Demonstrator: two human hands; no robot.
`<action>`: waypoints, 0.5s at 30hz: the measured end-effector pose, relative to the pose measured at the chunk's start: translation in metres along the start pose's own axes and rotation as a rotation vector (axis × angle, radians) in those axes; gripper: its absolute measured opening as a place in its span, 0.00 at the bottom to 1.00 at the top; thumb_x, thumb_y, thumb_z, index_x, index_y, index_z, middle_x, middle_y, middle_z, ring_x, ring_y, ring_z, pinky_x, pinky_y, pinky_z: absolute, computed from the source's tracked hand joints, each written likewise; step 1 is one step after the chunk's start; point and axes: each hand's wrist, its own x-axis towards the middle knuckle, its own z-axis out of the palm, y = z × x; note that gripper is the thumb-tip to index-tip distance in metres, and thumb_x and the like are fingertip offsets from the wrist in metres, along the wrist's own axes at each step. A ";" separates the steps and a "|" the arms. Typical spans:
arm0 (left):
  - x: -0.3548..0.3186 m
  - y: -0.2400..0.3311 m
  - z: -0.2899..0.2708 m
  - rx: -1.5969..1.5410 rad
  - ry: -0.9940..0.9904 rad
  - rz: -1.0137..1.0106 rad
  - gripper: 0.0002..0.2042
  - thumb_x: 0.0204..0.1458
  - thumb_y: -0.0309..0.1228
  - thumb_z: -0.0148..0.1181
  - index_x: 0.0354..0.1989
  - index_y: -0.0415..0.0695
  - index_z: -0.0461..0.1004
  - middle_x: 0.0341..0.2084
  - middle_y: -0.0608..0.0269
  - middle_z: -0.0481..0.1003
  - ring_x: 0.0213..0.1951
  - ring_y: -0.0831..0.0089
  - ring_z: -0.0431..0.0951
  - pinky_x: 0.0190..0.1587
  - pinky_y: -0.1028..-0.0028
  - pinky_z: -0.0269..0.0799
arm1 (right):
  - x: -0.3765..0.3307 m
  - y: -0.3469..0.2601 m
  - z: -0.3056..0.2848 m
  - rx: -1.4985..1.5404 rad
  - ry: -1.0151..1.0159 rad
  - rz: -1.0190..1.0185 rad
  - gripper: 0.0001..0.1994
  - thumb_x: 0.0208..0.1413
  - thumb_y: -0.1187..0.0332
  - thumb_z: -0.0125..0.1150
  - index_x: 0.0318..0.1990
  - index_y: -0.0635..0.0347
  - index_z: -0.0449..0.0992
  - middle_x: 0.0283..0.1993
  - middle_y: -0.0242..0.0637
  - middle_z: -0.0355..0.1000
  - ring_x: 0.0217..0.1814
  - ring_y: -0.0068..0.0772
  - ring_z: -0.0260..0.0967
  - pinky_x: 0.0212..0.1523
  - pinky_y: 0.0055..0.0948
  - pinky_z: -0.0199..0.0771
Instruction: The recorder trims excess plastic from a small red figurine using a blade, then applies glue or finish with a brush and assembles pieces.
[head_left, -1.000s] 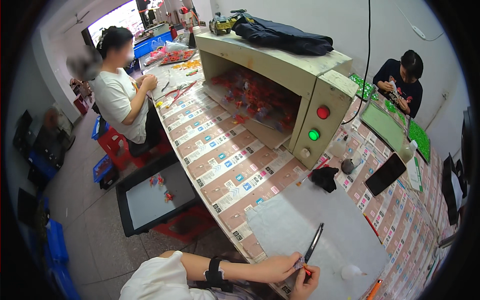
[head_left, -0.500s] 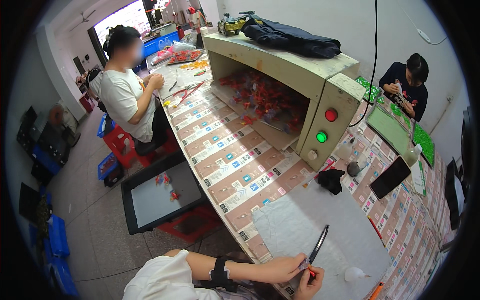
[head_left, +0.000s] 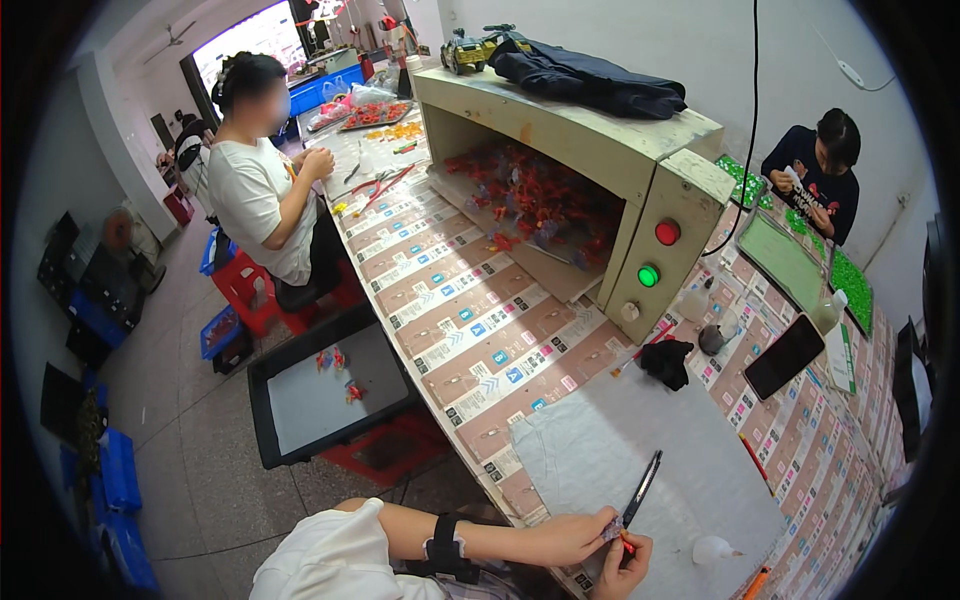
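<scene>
Near the bottom edge, my left hand is closed, fingertips pinched on a small translucent purple piece. My right hand is closed just beside it, its fingers around something small and red. Whether the purple and red parts are one object, I cannot tell. Just beyond my fingertips is a slim black tool with a pale edge, its near end reaching my hands. Under it spreads a pale grey sheet. To the right of my right hand lies a small white squeeze bottle with a thin tip.
An open metal box with red and green lights holds a heap of red and purple pieces. Right of it are a black cloth and a phone. A black tray stands left of the table. Two people sit working farther off.
The whole view has shifted slightly. My hands stay together at the small piece, with only a slight change in finger position.
</scene>
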 end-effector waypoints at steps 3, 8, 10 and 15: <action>0.000 -0.003 0.003 0.010 0.019 0.008 0.14 0.59 0.36 0.41 0.48 0.41 0.55 0.26 0.45 0.73 0.31 0.45 0.73 0.31 0.58 0.67 | 0.000 0.000 0.000 -0.009 0.000 -0.005 0.05 0.57 0.73 0.54 0.38 0.65 0.69 0.33 0.32 0.68 0.34 0.21 0.63 0.38 0.20 0.65; -0.002 -0.008 0.004 0.006 0.033 0.036 0.14 0.59 0.37 0.41 0.48 0.41 0.55 0.26 0.45 0.72 0.31 0.45 0.73 0.31 0.58 0.66 | -0.003 0.002 0.002 -0.039 -0.006 -0.010 0.05 0.57 0.73 0.54 0.38 0.64 0.69 0.33 0.31 0.67 0.34 0.20 0.62 0.37 0.20 0.65; -0.003 -0.007 0.004 0.011 0.037 0.027 0.14 0.59 0.37 0.40 0.48 0.41 0.56 0.26 0.44 0.72 0.31 0.45 0.73 0.32 0.57 0.67 | -0.003 0.003 0.001 -0.035 -0.010 -0.011 0.05 0.57 0.73 0.54 0.38 0.64 0.69 0.32 0.31 0.67 0.34 0.20 0.62 0.37 0.20 0.64; 0.001 -0.003 -0.001 0.049 -0.006 -0.084 0.14 0.59 0.38 0.41 0.47 0.41 0.57 0.28 0.43 0.72 0.33 0.44 0.73 0.33 0.57 0.67 | 0.005 -0.002 0.009 -0.043 0.084 -0.037 0.03 0.49 0.77 0.56 0.31 0.65 0.69 0.27 0.33 0.63 0.29 0.23 0.58 0.32 0.21 0.61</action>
